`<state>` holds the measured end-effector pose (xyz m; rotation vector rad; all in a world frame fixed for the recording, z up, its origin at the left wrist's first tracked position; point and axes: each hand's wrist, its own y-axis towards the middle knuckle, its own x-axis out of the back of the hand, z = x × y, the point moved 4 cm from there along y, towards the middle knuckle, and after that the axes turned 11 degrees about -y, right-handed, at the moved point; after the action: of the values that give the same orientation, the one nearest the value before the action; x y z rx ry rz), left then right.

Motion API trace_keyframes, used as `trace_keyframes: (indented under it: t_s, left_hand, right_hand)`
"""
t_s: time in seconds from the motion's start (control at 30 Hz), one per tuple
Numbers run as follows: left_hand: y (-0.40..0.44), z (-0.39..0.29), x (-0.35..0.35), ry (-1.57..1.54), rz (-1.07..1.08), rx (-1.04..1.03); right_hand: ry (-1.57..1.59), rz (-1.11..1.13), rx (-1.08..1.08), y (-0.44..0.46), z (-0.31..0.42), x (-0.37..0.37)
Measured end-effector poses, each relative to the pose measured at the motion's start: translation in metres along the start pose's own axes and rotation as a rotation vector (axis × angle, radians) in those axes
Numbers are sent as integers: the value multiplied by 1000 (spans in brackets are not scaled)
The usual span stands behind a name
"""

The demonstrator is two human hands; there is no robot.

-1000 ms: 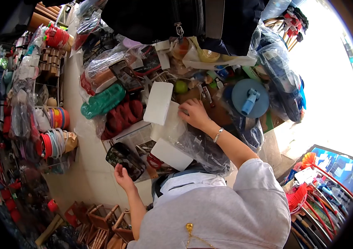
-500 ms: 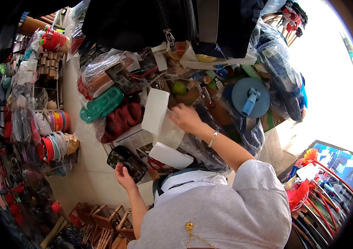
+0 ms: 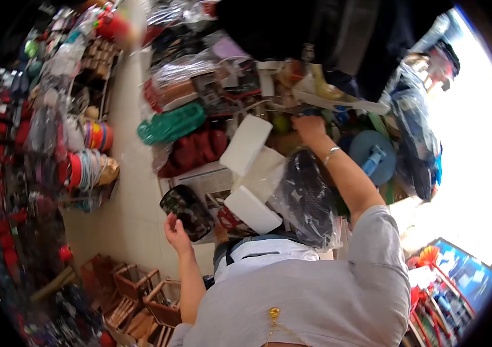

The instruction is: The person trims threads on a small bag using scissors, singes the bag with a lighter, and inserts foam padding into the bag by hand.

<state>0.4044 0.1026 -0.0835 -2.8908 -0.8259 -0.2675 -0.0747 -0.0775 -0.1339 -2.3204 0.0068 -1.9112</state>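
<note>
My left hand point(image 3: 177, 231) is held low on the left, fingers apart and holding nothing, beside a dark camouflage-patterned piece point(image 3: 191, 211). My right hand point(image 3: 310, 128) reaches across the pile to its far side, near a round green thing point(image 3: 282, 124). Its fingers are blurred and partly out of sight. Between my hands lie two white blocks point(image 3: 247, 144), with a translucent sheet point(image 3: 262, 172) between them. A dark, sole-shaped item in clear plastic point(image 3: 306, 188) is under my right forearm.
Dark red point(image 3: 196, 151) and green plastic-wrapped bundles point(image 3: 172, 124) lie left of the blocks. A round blue lid-like thing point(image 3: 382, 147) is at right. Black bags point(image 3: 338, 34) hang overhead. Stocked shelves point(image 3: 43, 139) line the left; wooden stools point(image 3: 142, 289) stand lower left.
My right hand has moved from beside the white blocks to farther across the pile. The whole view has shifted, and the sole-shaped item shows more fully. My left hand stays by the camouflage piece.
</note>
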Motion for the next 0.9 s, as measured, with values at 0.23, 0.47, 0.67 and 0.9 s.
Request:
trace_keyframes:
  t_s: [0.23, 0.47, 0.67, 0.9]
  left_hand:
    - [43, 13, 19, 175, -37, -73]
    - [80, 6, 5, 409, 95, -156]
    - [35, -21, 9, 258, 124, -279]
    - [-10, -41, 27, 108, 358, -285]
  right_hand:
    - [-10, -32, 49, 2, 0, 6]
    - [-6, 48, 37, 1, 0, 23]
    - [386, -290, -81, -37, -4, 53]
    - [1806, -186, -249, -101, 57, 80]
